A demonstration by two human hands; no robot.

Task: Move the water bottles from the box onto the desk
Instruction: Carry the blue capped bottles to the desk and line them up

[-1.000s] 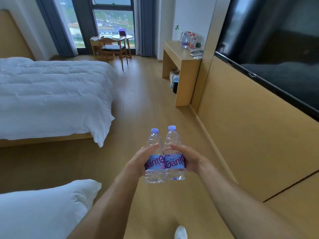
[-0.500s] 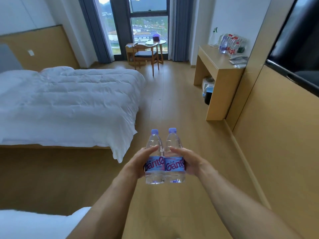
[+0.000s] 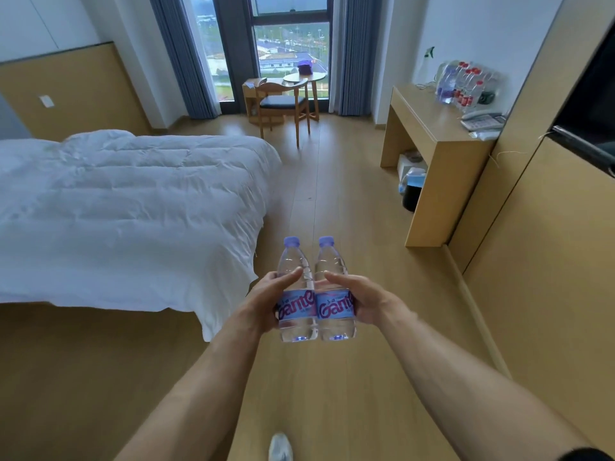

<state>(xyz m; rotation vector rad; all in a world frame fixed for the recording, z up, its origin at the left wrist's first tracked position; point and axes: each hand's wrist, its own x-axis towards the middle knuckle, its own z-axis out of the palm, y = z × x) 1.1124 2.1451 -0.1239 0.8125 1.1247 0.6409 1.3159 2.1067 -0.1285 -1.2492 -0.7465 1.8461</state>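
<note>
Two water bottles carried upright at centre frame, with the desk in the upper right.

The left hand (image 3: 266,302) grips the left bottle (image 3: 296,291) and the right hand (image 3: 364,302) grips the right bottle (image 3: 334,291); the two touch side by side, caps up, above the floor. The desk (image 3: 429,126) lies well ahead and rightward, nearer the right hand. It already holds a cluster of bottles (image 3: 462,83), perhaps six or more; the glare blurs the count.
</note>
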